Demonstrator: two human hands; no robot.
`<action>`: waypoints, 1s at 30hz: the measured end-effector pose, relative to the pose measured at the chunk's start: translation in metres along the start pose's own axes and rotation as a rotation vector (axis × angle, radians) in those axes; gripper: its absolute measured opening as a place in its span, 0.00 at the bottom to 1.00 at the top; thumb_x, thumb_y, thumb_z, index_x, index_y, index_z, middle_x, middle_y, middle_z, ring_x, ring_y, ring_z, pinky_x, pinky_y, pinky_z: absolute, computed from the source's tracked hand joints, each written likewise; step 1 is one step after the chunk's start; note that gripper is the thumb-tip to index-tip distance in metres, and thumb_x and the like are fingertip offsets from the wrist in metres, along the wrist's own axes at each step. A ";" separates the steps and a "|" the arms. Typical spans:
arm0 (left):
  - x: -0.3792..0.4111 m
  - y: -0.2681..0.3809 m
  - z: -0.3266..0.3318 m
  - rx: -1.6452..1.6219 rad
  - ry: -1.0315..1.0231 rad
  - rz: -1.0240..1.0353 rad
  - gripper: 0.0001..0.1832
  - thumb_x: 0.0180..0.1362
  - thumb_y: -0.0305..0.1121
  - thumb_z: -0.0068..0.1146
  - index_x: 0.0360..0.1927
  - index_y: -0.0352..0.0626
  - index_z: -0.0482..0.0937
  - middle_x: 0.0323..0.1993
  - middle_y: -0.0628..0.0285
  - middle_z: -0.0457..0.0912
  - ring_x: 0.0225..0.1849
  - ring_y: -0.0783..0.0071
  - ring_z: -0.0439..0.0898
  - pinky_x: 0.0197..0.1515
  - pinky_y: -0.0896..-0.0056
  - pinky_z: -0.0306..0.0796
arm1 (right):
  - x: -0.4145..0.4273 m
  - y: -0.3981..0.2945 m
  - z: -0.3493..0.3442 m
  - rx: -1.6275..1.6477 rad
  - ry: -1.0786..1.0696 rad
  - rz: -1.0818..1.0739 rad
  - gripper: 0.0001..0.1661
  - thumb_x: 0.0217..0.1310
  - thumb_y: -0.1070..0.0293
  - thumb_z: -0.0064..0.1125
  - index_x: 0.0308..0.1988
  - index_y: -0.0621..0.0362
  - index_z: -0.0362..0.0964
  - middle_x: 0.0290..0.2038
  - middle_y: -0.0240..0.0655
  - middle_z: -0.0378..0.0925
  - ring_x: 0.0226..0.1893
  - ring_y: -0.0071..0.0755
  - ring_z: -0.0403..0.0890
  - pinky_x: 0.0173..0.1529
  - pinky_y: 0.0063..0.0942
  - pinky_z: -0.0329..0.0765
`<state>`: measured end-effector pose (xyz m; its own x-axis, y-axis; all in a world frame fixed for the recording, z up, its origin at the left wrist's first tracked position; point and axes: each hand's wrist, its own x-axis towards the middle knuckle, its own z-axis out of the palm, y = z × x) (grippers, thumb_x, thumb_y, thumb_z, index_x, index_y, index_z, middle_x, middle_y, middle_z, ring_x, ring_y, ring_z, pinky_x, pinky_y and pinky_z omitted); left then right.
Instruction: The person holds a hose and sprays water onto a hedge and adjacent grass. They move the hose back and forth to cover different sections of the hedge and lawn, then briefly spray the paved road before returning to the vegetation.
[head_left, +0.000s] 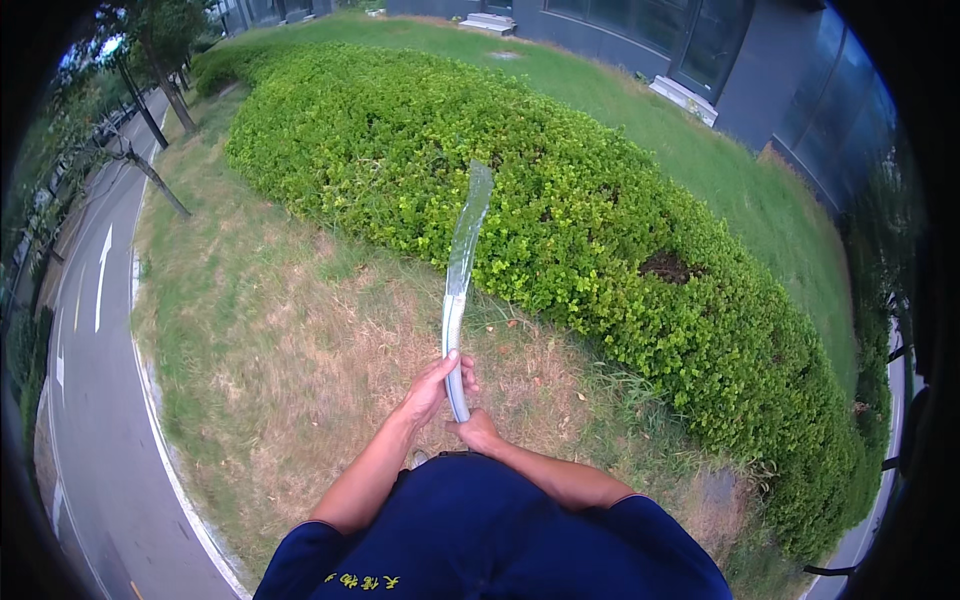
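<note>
A pale garden hose (454, 322) with a blue stripe points away from my body towards a clipped hedge (555, 217). Clear water (466, 232) streams from its open end and falls onto the leaves. My left hand (435, 384) is wrapped around the hose, its thumb lying along the top. Closer to my waist, my right hand (476, 431) grips the same hose lower down. The rest of the hose is hidden behind that hand and my dark blue shirt (495, 525).
Dry, patchy grass (300, 375) lies underfoot. To the left, a white kerb (154, 405) borders a paved road (105, 420) with painted arrows. A bare brown gap (670, 266) shows in the hedge. Behind it are green lawn (772, 232) and a grey building (765, 90); trees (161, 67) stand far left.
</note>
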<state>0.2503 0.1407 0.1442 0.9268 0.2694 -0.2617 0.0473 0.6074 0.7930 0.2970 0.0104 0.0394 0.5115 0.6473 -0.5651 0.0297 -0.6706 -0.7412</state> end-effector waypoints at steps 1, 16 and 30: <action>0.001 0.007 0.002 -0.028 0.000 -0.001 0.25 0.66 0.54 0.44 0.44 0.39 0.73 0.31 0.61 0.78 0.35 0.69 0.80 0.42 0.67 0.75 | 0.002 0.004 0.003 -0.016 0.002 0.007 0.26 0.45 0.49 0.66 0.28 0.66 0.74 0.24 0.43 0.78 0.25 0.41 0.80 0.35 0.38 0.75; 0.018 0.049 -0.011 -0.178 0.117 0.031 0.21 0.64 0.53 0.46 0.38 0.43 0.72 0.21 0.63 0.75 0.22 0.69 0.77 0.27 0.69 0.71 | -0.007 -0.007 -0.005 -0.071 -0.173 -0.023 0.27 0.45 0.49 0.66 0.20 0.66 0.74 0.17 0.40 0.76 0.18 0.35 0.77 0.27 0.34 0.73; -0.022 0.044 -0.002 -0.202 0.455 0.321 0.17 0.62 0.42 0.52 0.27 0.37 0.73 0.14 0.60 0.72 0.14 0.71 0.72 0.19 0.70 0.71 | 0.001 -0.003 0.001 -0.127 -0.284 -0.078 0.24 0.45 0.50 0.68 0.23 0.63 0.76 0.18 0.37 0.76 0.19 0.31 0.76 0.26 0.31 0.70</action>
<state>0.2313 0.1632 0.1833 0.6283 0.7293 -0.2709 -0.3225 0.5610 0.7624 0.2966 0.0134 0.0406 0.2440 0.7616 -0.6004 0.1756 -0.6436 -0.7450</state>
